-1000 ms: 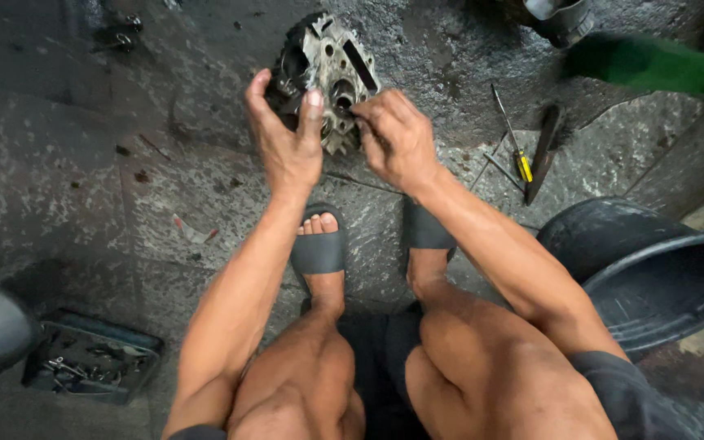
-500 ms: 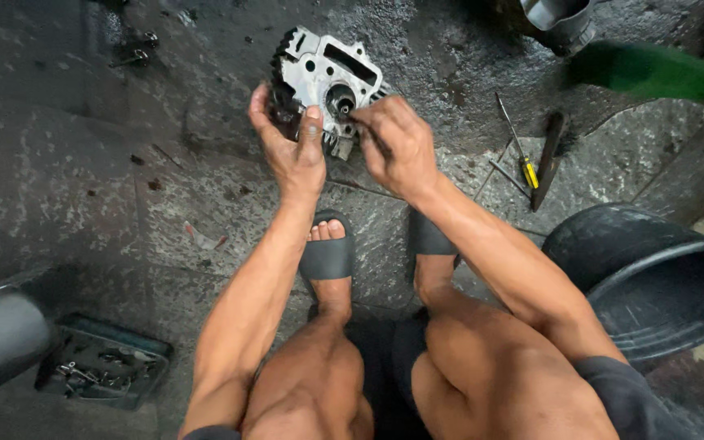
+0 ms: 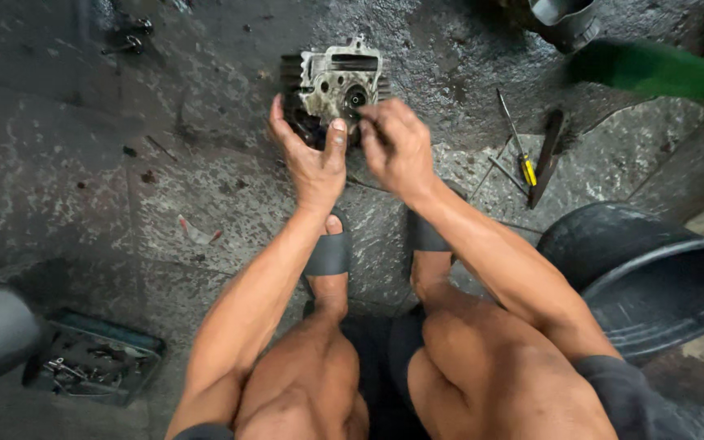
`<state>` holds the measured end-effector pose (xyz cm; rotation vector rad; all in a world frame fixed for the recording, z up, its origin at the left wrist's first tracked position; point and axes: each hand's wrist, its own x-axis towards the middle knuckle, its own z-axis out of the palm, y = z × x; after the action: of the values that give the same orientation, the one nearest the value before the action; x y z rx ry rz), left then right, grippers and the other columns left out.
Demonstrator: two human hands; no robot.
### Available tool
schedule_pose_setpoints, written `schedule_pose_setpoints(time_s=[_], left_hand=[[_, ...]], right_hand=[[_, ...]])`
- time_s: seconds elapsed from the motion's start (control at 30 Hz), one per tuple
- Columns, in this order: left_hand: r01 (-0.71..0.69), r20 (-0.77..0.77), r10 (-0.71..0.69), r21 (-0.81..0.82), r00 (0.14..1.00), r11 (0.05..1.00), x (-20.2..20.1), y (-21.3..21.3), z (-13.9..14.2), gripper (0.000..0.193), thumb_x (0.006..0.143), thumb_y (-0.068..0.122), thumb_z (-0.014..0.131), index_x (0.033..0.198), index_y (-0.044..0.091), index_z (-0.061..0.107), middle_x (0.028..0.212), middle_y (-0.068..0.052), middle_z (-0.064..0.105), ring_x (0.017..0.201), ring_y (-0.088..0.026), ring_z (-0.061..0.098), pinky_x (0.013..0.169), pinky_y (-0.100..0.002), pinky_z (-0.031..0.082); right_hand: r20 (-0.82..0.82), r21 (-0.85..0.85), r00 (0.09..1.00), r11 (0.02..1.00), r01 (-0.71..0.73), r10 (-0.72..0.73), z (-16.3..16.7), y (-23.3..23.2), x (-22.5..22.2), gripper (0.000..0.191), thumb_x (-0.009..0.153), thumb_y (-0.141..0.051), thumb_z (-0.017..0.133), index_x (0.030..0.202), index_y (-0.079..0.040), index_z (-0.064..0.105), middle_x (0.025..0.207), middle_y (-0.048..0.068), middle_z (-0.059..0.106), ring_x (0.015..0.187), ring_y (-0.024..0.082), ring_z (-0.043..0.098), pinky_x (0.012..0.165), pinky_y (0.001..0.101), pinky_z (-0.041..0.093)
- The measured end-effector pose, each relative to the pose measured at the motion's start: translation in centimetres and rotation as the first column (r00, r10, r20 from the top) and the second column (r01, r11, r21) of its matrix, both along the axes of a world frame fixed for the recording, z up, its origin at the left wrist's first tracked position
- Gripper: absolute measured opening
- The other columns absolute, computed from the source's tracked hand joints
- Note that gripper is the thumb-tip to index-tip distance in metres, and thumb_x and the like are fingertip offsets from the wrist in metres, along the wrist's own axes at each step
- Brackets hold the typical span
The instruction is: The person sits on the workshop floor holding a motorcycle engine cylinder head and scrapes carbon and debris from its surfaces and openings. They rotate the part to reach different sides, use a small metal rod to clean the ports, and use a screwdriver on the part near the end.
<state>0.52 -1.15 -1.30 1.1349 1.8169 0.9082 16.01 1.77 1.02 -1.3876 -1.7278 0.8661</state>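
Note:
A grey metal engine part (image 3: pixel 336 81) with cooling fins and round openings stands on the dark oily floor in front of me. My left hand (image 3: pixel 311 155) grips its near left edge, thumb up against its face. My right hand (image 3: pixel 397 147) is beside it with fingers curled, fingertips pinched at a round opening low on the part's face; whether they hold something small I cannot tell. My feet in black sandals (image 3: pixel 329 253) are just below the hands as I squat.
A yellow-handled screwdriver (image 3: pixel 519 147) and a dark flat tool (image 3: pixel 547 159) lie to the right. A black tub (image 3: pixel 653 277) sits at the right, a green cylinder (image 3: pixel 653 72) upper right, a tray of small parts (image 3: pixel 95 358) lower left.
The engine part has been turned and tipped so its flat grey face points toward me. My left hand stayed on it; my right hand shifted to the round opening.

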Motion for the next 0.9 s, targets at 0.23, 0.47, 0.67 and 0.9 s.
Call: schedule_pose_setpoints(time_s=[0.23,0.47,0.67,0.9], left_hand=[[-0.006,-0.124,-0.004,-0.081,0.992,0.997,1.4,-1.9,-0.6,0.099,0.09,0.055,0.077,0.148,-0.009,0.029,0.14,-0.03,0.042,0.135,-0.043,0.045,0.119,-0.052,0.034],[0.002,-0.145,-0.018,-0.108,0.989,0.994,1.4,-2.5,-1.4,0.102,0.089,0.056,0.078,0.147,-0.012,0.029,0.138,-0.03,0.042,0.134,-0.044,0.044,0.119,-0.053,0.033],[0.029,-0.07,-0.039,-0.142,0.997,0.989,0.7,-2.2,-1.1,0.104,0.09,0.057,0.079,0.146,-0.013,0.027,0.139,-0.03,0.04,0.136,-0.042,0.042,0.119,-0.052,0.032],[0.019,-0.05,-0.026,-0.142,0.998,0.99,0.5,-2.2,-0.9,0.103,0.09,0.058,0.077,0.147,-0.012,0.028,0.14,-0.028,0.044,0.133,-0.039,0.048,0.118,-0.049,0.037]], right_hand=[[0.008,-0.002,0.999,0.999,0.054,-0.054,-0.4,-0.6,0.9,0.02,0.092,0.009,0.067,0.11,0.002,0.065,0.101,0.018,0.067,0.088,0.032,0.068,0.077,0.0379,0.056],[-0.028,0.014,0.998,0.999,0.049,-0.049,-0.8,-0.7,1.8,0.023,0.09,0.011,0.067,0.11,0.002,0.064,0.102,0.018,0.066,0.088,0.032,0.067,0.077,0.0389,0.055],[0.028,0.038,1.0,0.999,0.011,-0.012,-1.3,-0.8,2.5,0.028,0.085,0.016,0.067,0.11,0.003,0.066,0.097,0.017,0.066,0.086,0.032,0.066,0.075,0.0403,0.054],[0.049,-0.014,0.996,0.997,0.076,-0.075,-0.7,-0.6,2.1,0.025,0.09,0.015,0.07,0.111,0.002,0.066,0.1,0.017,0.067,0.09,0.033,0.066,0.078,0.0409,0.055]])
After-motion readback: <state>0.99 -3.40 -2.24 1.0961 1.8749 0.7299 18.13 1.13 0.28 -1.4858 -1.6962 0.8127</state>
